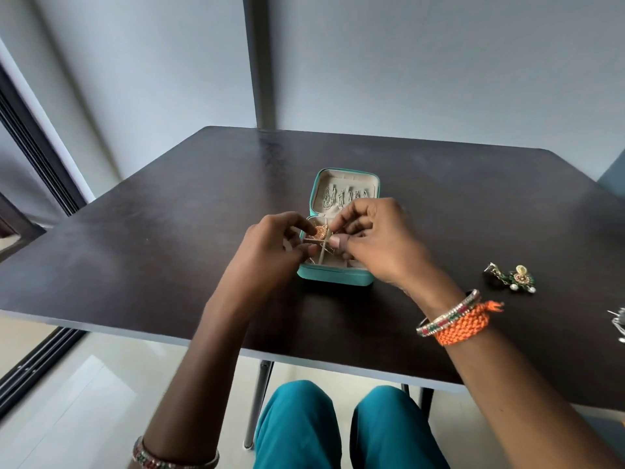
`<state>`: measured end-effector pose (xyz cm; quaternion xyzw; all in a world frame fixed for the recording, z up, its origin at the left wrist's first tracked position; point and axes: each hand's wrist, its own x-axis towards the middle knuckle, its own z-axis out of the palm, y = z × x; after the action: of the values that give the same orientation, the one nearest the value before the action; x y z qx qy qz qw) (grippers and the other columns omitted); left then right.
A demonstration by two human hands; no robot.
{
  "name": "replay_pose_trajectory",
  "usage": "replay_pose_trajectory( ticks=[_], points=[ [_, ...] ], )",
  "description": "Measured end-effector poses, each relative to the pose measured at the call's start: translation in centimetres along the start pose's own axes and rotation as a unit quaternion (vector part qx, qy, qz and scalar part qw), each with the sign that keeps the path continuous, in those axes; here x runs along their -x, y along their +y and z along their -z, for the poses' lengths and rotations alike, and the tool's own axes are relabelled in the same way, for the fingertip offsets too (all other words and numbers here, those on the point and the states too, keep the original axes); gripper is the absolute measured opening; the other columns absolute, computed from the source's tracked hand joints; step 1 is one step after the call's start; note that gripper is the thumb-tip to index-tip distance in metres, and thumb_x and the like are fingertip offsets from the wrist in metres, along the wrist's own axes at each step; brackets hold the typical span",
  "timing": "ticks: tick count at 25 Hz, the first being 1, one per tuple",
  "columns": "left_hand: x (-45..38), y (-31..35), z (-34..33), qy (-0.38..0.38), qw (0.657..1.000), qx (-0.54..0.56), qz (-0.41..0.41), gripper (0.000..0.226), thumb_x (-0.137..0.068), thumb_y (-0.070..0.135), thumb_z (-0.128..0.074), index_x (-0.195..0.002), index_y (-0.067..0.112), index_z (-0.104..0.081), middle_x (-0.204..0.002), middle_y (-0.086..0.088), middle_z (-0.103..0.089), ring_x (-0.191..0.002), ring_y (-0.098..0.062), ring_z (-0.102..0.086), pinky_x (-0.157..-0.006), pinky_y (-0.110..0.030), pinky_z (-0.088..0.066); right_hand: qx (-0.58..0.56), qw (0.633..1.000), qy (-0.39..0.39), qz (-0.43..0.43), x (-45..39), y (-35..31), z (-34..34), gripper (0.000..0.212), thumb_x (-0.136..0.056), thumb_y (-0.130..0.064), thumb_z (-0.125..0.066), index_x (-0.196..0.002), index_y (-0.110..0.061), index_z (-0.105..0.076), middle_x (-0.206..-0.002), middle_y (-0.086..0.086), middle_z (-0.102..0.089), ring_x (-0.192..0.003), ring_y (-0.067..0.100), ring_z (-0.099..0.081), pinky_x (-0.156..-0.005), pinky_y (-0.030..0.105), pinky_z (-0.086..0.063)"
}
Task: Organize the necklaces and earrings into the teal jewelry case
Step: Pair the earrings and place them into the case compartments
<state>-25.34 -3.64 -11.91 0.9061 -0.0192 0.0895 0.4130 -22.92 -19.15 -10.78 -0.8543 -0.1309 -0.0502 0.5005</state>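
The teal jewelry case (333,278) lies open in the middle of the dark table, lid back, with several necklaces (341,196) hanging inside the lid. Over the case's compartments, my left hand (270,247) and my right hand (378,238) both pinch a small reddish-gold earring (321,231) between their fingertips. The hands hide most of the compartments. A green and gold earring with white pearls (515,276) lies on the table to the right.
The dark table (169,248) has its near edge just below my wrists. A silvery piece of jewelry (619,324) shows at the right frame edge. A wall stands behind the table, and a window frame runs along the left.
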Motion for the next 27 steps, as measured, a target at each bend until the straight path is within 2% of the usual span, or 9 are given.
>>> replay_pose_trajectory(
  ticks=[3, 6, 10, 14, 18, 21, 23, 25, 27],
  points=[
    [0.8, -1.1, -1.1, 0.044, 0.995, 0.094, 0.007, 0.014, -0.088, 0.008, -0.062, -0.092, 0.021, -0.063, -0.08, 0.002, -0.061, -0.064, -0.011, -0.054, -0.056, -0.02, -0.042, 0.061, 0.998, -0.03, 0.016, -0.8, -1.1, 0.1, 0.018, -0.072, -0.009, -0.079, -0.067, -0.02, -0.066, -0.058, -0.004, -0.066, -0.049, -0.001, -0.054, -0.053, 0.018, -0.048],
    [1.3, -2.1, -1.5, 0.06, 0.984, 0.164, 0.034, 0.012, -0.09, 0.009, -0.059, -0.086, 0.019, -0.055, -0.079, -0.003, -0.062, -0.068, -0.017, -0.055, -0.061, -0.031, -0.044, 0.105, 0.99, -0.091, 0.007, -1.2, -1.7, -0.2, 0.011, -0.071, -0.011, -0.08, -0.072, -0.016, -0.07, -0.057, -0.007, -0.065, -0.044, -0.006, -0.052, -0.044, 0.007, -0.038],
    [1.3, -2.4, -1.4, 0.054, 0.981, 0.185, 0.039, 0.015, -0.09, 0.01, -0.059, -0.08, 0.018, -0.052, -0.074, -0.008, -0.059, -0.066, -0.018, -0.054, -0.063, -0.037, -0.046, 0.168, 0.979, -0.107, 0.033, -1.6, -1.9, -1.7, 0.012, -0.07, -0.009, -0.079, -0.066, -0.018, -0.072, -0.069, -0.004, -0.071, -0.065, 0.001, -0.065, -0.053, 0.008, -0.046],
    [1.4, -2.3, -1.3, 0.059, 0.977, 0.204, 0.037, 0.013, -0.091, 0.008, -0.058, -0.082, 0.016, -0.053, -0.074, -0.009, -0.06, -0.06, -0.015, -0.056, -0.059, -0.029, -0.047, 0.194, 0.974, -0.111, 0.031, -2.0, -1.9, -2.1, 0.009, -0.071, -0.013, -0.078, -0.068, -0.018, -0.071, -0.062, -0.008, -0.064, -0.056, 0.0, -0.056, -0.046, 0.004, -0.038],
    [1.9, -1.8, -1.3, 0.066, 0.971, 0.226, 0.046, 0.009, -0.091, 0.008, -0.059, -0.085, 0.014, -0.056, -0.076, -0.009, -0.061, -0.059, -0.012, -0.057, -0.054, -0.024, -0.048, 0.181, 0.972, -0.145, 0.028, -1.8, -2.0, -1.4, 0.009, -0.073, -0.02, -0.079, -0.076, -0.02, -0.071, -0.062, -0.009, -0.056, -0.059, 0.005, -0.051, -0.055, 0.017, -0.04],
    [2.5, -1.0, -1.5, 0.149, 0.976, 0.157, 0.023, 0.011, -0.09, 0.01, -0.059, -0.084, 0.018, -0.059, -0.073, 0.007, -0.061, -0.057, 0.0, -0.054, -0.051, -0.013, -0.042, 0.116, 0.99, -0.081, 0.012, -1.2, -2.0, 0.5, 0.006, -0.076, -0.02, -0.076, -0.08, -0.02, -0.071, -0.065, -0.009, -0.058, -0.057, 0.002, -0.05, -0.056, 0.019, -0.039],
    [3.3, 0.9, -1.8, 0.209, 0.973, 0.085, -0.039, 0.007, -0.091, 0.015, -0.058, -0.085, 0.019, -0.059, -0.074, 0.011, -0.061, -0.061, 0.001, -0.053, -0.052, -0.009, -0.037, 0.092, 0.995, -0.02, 0.02, -0.1, -1.5, 3.1, 0.004, -0.078, -0.017, -0.073, -0.078, -0.02, -0.071, -0.067, -0.007, -0.061, -0.059, 0.002, -0.051, -0.061, 0.02, -0.041],
    [4.2, 3.4, -2.7, 0.219, 0.966, 0.083, -0.107, 0.015, -0.093, 0.022, -0.057, -0.081, 0.014, -0.06, -0.07, 0.009, -0.061, -0.058, 0.0, -0.053, -0.049, -0.01, -0.034, 0.077, 0.997, 0.015, 0.021, 1.5, -0.4, 6.0, 0.006, -0.08, -0.016, -0.072, -0.076, -0.021, -0.071, -0.072, -0.002, -0.067, -0.064, 0.005, -0.054, -0.067, 0.025, -0.045],
    [4.6, 6.4, -4.3, 0.174, 0.964, 0.131, -0.151, 0.03, -0.094, 0.027, -0.054, -0.072, 0.007, -0.059, -0.059, 0.0, -0.059, -0.05, -0.005, -0.048, -0.047, -0.021, -0.034, 0.067, 0.996, 0.062, 0.005, 3.4, 1.0, 9.6, 0.012, -0.08, -0.015, -0.072, -0.073, -0.024, -0.07, -0.075, 0.001, -0.069, -0.068, 0.008, -0.056, -0.071, 0.029, -0.047]
  ],
)
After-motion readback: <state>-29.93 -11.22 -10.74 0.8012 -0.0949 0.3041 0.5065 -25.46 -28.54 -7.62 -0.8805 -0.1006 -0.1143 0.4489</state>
